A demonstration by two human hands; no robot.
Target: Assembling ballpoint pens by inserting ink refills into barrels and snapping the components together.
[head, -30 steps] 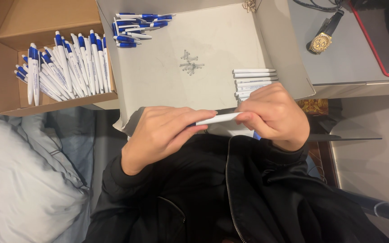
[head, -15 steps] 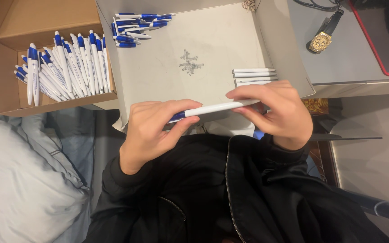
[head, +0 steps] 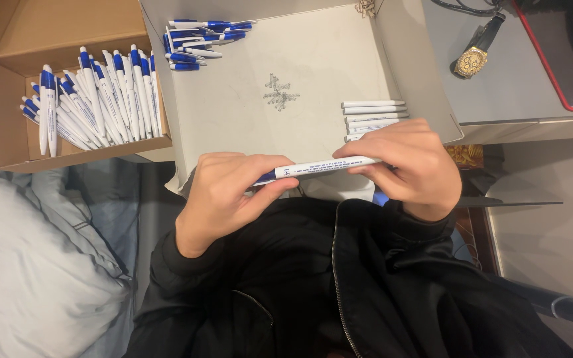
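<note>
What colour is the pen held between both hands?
White pen with a blue end; head view shows it.

A brown cardboard box (head: 8, 142) at left holds a heap of white-and-blue pens (head: 91, 99). A shallow grey tray (head: 233, 119) carries a smaller pen cluster (head: 200, 43) at its far edge, a pile of small springs (head: 280, 93) at centre, and stacked white barrels (head: 373, 109). A gold wristwatch (head: 472, 59) lies on the desk (head: 518, 93).

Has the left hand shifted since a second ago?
Yes. The left hand has slid left along the white-and-blue plastic pen, away from the stack of white pen barrels in the shallow white cardboard tray.
</note>
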